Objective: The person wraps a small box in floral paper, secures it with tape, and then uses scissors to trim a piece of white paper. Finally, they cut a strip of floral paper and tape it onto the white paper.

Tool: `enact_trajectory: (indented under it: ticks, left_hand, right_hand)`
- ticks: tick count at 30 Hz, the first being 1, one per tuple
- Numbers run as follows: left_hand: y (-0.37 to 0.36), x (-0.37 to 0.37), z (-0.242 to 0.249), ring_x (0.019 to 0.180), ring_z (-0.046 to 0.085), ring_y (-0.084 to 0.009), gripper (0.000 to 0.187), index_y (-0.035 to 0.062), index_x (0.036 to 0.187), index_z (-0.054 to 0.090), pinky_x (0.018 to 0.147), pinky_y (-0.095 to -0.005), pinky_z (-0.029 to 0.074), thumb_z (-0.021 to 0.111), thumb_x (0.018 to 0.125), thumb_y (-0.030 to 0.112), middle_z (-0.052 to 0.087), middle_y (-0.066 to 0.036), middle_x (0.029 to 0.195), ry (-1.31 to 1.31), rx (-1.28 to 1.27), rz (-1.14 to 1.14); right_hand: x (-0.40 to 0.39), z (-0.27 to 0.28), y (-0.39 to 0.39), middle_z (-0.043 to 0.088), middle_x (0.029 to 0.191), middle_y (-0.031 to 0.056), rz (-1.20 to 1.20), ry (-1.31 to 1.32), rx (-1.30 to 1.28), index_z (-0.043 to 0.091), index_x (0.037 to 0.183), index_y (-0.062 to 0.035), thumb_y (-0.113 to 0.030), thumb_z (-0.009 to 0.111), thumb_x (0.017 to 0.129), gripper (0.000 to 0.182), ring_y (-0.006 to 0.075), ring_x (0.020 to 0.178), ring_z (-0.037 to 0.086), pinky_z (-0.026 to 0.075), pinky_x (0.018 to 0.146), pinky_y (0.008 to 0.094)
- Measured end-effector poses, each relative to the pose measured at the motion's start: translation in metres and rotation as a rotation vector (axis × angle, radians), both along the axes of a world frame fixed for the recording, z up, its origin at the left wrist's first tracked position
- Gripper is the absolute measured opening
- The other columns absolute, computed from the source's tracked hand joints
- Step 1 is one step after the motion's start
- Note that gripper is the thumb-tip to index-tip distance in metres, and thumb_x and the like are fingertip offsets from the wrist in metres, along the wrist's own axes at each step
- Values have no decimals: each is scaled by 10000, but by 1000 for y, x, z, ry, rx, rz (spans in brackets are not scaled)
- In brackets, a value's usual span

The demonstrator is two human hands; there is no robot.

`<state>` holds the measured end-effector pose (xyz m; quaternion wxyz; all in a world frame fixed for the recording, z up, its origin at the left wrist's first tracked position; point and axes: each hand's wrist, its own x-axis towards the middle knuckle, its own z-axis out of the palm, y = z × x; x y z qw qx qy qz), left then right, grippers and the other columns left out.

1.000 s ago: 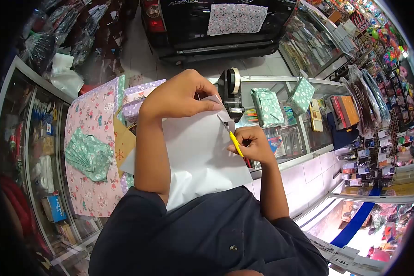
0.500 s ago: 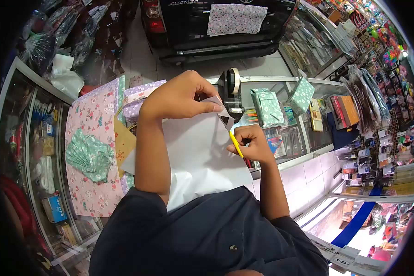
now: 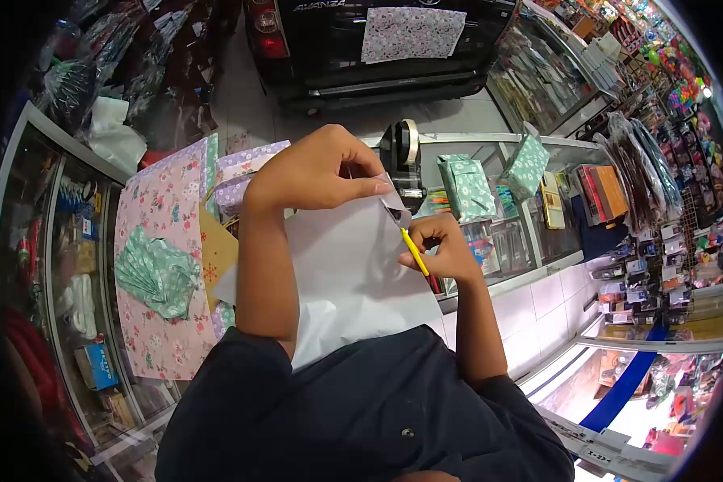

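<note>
My left hand pinches the upper right corner of a large white paper sheet between thumb and fingers. A yellow cutter is gripped in my right hand, its tip at the paper's right edge just below the pinched corner. The paper lies over the glass counter and reaches to my shirt. A black tape dispenser stands right behind the corner. Whether the blade cuts into the paper is too small to tell.
Two green floral wrapped packages sit on the counter at the right. At the left, a green floral bundle lies on pink floral paper. Beyond the counter is a black car; glass cases stand at the left.
The paper's corner flap by the cutter has shifted slightly. My right hand has moved up a little, still holding the cutter; my left hand keeps its pinch.
</note>
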<state>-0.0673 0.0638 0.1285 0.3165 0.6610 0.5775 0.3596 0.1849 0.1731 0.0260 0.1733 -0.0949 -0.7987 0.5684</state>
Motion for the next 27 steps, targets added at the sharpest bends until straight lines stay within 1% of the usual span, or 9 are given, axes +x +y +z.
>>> enact_trajectory:
  ticks: [3,5,7,12,14,16,23,25,27]
  left_hand:
    - [1,-2,-3,654,552,-84,238,13,943,782,626,-281,475,796,893,246,683,-40,713,2,24,-13]
    - [1,-3,-3,657,556,-86,242,19,945,783,626,-283,475,796,893,254,686,-39,718,-8,30,-13]
    - [0,-3,0,736,613,-103,169,-5,925,769,676,-281,497,812,871,149,714,-44,799,-19,-46,6]
    - [0,-3,1,751,625,-101,164,-9,931,779,688,-276,506,813,867,138,726,-59,805,-33,-59,13]
    - [0,-3,-1,756,629,-102,165,-10,934,782,694,-278,511,815,865,137,731,-65,809,-55,-67,22]
    - [1,-4,-5,648,536,-80,232,-16,947,780,609,-280,466,803,883,206,694,-46,719,-35,26,1]
    - [1,-3,-3,640,533,-79,205,-5,943,788,601,-279,460,793,884,191,689,-54,701,-10,5,25]
    - [1,-2,1,747,628,-102,148,-17,929,782,697,-279,519,808,869,116,735,-67,812,7,-73,49]
    - [1,-2,3,747,628,-100,147,-16,928,782,697,-279,518,808,868,116,735,-66,812,1,-76,40]
  right_hand:
    - [-1,2,0,475,596,-16,-2,-39,-24,521,595,-54,-223,882,744,425,82,576,443,311,541,280]
    - [-3,3,-3,484,607,-12,-12,8,35,522,603,-46,-224,879,750,425,86,575,444,314,537,280]
    - [-3,3,-3,489,614,-11,-6,11,34,526,612,-40,-227,878,757,424,88,578,446,317,536,282]
    - [-3,-1,-2,502,632,0,17,31,74,537,638,-25,-241,874,781,425,101,585,455,327,534,286]
    - [-2,0,-4,503,635,12,6,19,15,543,647,-22,-242,869,794,419,113,587,459,333,540,289]
    - [-2,1,-4,502,637,16,5,18,36,544,650,-20,-239,867,798,418,118,586,459,334,541,291]
    - [-3,2,-6,493,636,19,-2,32,-4,543,656,-15,-200,863,800,396,120,598,453,319,545,305]
    - [-2,3,-6,494,635,16,-6,29,10,542,654,-18,-195,865,797,395,117,601,452,314,546,307]
    - [-2,4,-6,495,635,13,-9,26,25,541,652,-21,-189,867,793,393,114,604,451,310,546,309]
